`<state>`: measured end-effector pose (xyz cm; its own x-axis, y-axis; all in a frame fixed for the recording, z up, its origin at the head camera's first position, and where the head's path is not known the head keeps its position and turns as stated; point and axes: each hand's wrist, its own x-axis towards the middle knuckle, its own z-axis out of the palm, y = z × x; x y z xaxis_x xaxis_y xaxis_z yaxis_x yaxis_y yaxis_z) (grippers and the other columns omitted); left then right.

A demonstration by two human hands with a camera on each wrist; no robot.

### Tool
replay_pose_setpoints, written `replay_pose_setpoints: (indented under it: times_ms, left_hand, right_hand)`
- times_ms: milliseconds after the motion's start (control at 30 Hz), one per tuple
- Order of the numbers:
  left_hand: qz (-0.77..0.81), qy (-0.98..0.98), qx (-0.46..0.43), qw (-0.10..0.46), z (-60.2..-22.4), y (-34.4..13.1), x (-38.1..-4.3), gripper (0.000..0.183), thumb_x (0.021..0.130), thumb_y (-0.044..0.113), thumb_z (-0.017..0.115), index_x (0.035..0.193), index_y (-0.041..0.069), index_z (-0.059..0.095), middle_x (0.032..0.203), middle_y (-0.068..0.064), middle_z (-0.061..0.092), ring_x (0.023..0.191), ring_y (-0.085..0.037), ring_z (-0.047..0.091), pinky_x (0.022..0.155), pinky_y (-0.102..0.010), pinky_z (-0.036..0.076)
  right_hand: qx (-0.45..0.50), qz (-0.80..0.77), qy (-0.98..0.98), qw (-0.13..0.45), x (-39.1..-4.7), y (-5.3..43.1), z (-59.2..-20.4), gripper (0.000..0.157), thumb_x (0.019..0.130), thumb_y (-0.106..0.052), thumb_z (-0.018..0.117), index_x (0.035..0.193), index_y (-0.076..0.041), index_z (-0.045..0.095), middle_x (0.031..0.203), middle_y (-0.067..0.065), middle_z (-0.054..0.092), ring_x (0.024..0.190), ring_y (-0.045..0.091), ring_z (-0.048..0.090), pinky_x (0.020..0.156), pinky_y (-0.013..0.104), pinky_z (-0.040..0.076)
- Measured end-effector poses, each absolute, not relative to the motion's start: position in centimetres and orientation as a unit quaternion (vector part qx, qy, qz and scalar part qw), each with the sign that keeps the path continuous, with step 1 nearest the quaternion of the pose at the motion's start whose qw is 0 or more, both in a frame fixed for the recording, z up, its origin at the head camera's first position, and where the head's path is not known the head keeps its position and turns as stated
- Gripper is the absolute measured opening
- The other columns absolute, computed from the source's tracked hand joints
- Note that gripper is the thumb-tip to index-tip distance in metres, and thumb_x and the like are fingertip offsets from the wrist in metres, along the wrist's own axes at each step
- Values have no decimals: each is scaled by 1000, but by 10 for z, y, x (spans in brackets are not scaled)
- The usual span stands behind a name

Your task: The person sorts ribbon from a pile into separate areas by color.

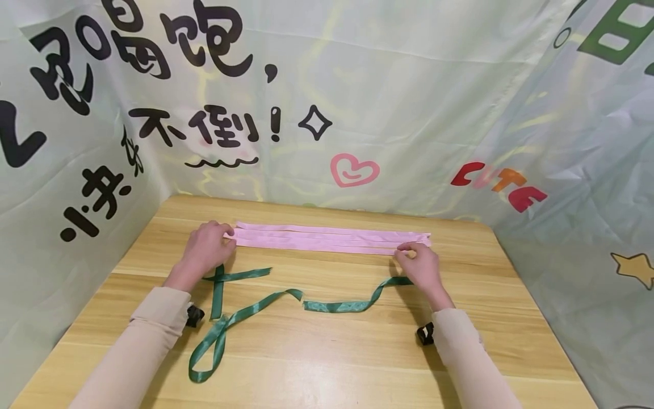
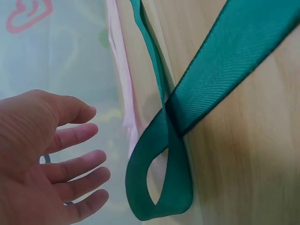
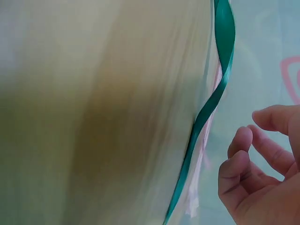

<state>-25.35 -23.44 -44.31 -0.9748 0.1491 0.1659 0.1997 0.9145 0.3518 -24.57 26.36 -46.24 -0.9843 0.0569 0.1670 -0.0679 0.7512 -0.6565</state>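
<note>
Several pink ribbon strips (image 1: 327, 237) lie side by side along the back of the table. At their left end is my left hand (image 1: 206, 244); in the left wrist view its fingers are loosely bent with nothing between them. My right hand (image 1: 421, 266) is at the strips' right end, thumb and fingertips apart in the right wrist view. Whether either hand touches the pink strips I cannot tell. Nearer than the strips, a looped green ribbon (image 1: 250, 309) lies to the left. A wavy green ribbon (image 1: 339, 307) runs rightward, its far end reaching beside my right hand.
Two short green ribbon pieces (image 1: 245, 275) cross near my left wrist. Black wrist devices (image 1: 425, 334) show beside both sleeves. The wooden table (image 1: 327, 363) meets a printed cloth backdrop (image 1: 409, 113) at its back and sides.
</note>
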Motion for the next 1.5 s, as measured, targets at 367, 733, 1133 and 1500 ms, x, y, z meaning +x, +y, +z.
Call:
replay_pose_setpoints:
  times_ms: [367,733,1133,1500]
  left_hand:
    - [-188,-965,-157,93,-436,-216,-234,17,97,15,68,100,2,78,95,-16,75,84,-31,67,78,-51,55]
    - [-196,-956,-214,51,-430,-185,-211,11,98,19,72,98,9,77,92,-5,73,81,-19,63,77,-42,56]
    - [-193,-926,-318,58,-439,-143,-189,6,93,19,80,93,14,77,83,3,72,78,-12,62,74,-34,53]
    - [-209,-918,-337,15,-449,-112,-180,8,92,22,80,97,15,78,88,2,72,79,-11,57,82,-45,51]
  right_hand:
    - [69,357,-930,61,-225,227,-452,23,100,-19,69,116,-5,76,114,18,75,56,14,49,52,28,42]
    - [131,354,-926,30,-213,196,-453,14,98,-17,72,109,-8,77,106,9,77,55,11,48,52,26,41]
    - [235,312,-919,-62,-199,177,-451,13,100,-21,72,109,-14,79,100,-2,75,56,6,47,52,23,42]
    - [281,291,-910,-88,-187,165,-451,13,97,-24,77,107,-16,78,98,-5,73,73,10,58,66,25,48]
